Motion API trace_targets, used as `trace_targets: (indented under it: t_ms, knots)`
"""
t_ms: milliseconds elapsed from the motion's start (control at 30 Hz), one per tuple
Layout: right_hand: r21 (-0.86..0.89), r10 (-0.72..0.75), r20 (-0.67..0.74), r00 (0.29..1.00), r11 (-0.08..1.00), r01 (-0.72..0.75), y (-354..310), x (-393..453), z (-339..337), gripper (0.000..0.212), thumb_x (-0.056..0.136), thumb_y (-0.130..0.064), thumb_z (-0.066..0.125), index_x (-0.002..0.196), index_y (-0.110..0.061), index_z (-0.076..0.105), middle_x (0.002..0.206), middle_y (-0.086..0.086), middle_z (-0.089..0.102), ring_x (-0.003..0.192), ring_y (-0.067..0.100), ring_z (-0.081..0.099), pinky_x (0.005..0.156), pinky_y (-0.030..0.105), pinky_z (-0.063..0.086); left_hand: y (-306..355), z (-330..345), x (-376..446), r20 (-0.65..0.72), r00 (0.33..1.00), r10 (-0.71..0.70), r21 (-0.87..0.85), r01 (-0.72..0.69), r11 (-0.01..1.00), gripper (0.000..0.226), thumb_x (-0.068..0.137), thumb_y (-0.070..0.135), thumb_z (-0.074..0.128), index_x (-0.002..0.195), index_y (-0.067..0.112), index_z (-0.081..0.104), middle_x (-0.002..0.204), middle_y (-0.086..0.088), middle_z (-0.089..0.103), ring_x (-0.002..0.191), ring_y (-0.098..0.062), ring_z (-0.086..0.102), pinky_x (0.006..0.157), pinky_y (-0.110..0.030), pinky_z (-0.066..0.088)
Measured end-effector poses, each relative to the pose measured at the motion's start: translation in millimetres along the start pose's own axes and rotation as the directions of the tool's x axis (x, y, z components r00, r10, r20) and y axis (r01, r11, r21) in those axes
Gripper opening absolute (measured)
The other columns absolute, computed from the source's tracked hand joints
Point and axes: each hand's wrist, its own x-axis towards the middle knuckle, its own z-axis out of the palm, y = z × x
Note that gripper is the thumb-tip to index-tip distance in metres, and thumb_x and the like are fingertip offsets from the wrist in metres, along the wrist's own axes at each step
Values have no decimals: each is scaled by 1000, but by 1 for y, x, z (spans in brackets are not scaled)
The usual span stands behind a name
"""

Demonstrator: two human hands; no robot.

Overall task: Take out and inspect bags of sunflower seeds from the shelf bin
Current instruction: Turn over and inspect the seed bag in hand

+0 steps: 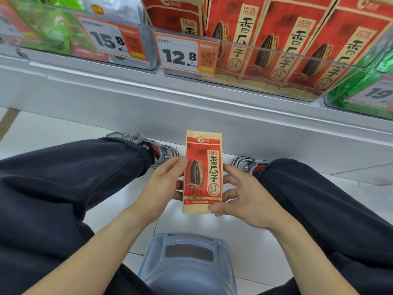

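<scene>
A person is sitting on a pale blue stool (187, 265) in front of a low shelf (191, 107), holding one red and tan bag of sunflower seeds (203, 173) upright, its printed front facing the camera. The bag is hanging below the shelf edge, over the white floor tiles (53, 133), between the person's two knees.

The left hand (161, 184) is gripping the bag's left edge, thumb lying on the front near the seed picture and fingers curling behind. The right hand (240, 196) is pinching the lower right corner, the thumb pressing on the tan bottom strip while the fingers are reaching behind the bag's right edge.

Above the bag, on the shelf, a clear plastic bin (265, 67) is holding a row of matching bags (282, 45) standing upright. A price tag (187, 54) reading 12.8 is sitting on the bin's left front. Left of that bin, another bin with green packets (49, 28) is carrying a 15.8 tag (112, 39).

Two grey sneakers (161, 150) are resting against the shelf base.
</scene>
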Motion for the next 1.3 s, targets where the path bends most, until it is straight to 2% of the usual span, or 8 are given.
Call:
trace_targets:
  t_ms: [100,167,333,467,600,733,967,1300]
  knots:
    - [-104,5,-41,999,995,-9,3,1,3,76,78,-22,88,141,-39,49,113,-8,69,88,17,74,76,31,63,1,0,2,-44,999,18,-8,-18,1000,33,107,35,38,112,19,66,96,0,78,82,-17,76,66,-31,62]
    - [-38,-3,-191,982,999,-5,6,2,10,62,81,-36,82,136,-34,55,111,-10,71,91,12,73,79,36,63,0,0,2,-42,999,20,-12,-21,1000,32,108,32,39,112,15,65,97,-2,78,81,-17,75,65,-30,63]
    - [-46,-115,-504,856,993,106,10,6,23,24,96,-25,69,110,-44,61,97,-18,72,88,0,68,72,19,56,-9,7,-3,93,996,5,-55,0,998,36,97,34,52,114,4,61,95,-10,74,82,-17,72,63,-28,58]
    - [-52,-107,-468,877,994,94,9,7,26,20,99,-33,61,111,-49,59,100,-16,73,92,0,69,77,18,55,-9,9,-3,179,984,17,-80,-2,997,49,80,36,70,113,0,63,104,-18,71,90,-23,73,67,-35,61]
    - [171,-53,-404,913,976,132,8,5,32,43,84,-70,58,116,-42,54,103,-1,76,92,18,75,82,46,62,-11,12,0,100,990,102,67,-109,992,61,84,59,72,99,1,59,86,-8,73,81,-23,73,67,-34,62]
    - [219,-63,-330,942,966,141,3,5,36,51,82,-70,64,100,-23,56,99,3,75,91,24,75,82,56,60,-15,10,0,101,976,193,224,-211,952,64,80,72,55,95,10,57,84,-5,73,81,-23,73,69,-40,63]
    - [157,-87,-270,959,979,133,-2,2,36,45,86,-57,58,93,-13,54,77,-11,73,74,6,69,69,23,51,-21,20,-6,106,970,217,265,-238,934,70,89,72,37,108,8,60,92,-8,72,79,-28,70,65,-49,60]
    - [64,-101,-317,943,990,127,-1,3,38,34,97,-44,56,89,-11,53,64,-17,64,58,2,57,59,20,46,-17,19,0,98,962,256,258,-273,927,39,92,41,42,96,10,66,76,-11,68,67,-27,65,64,-47,58]
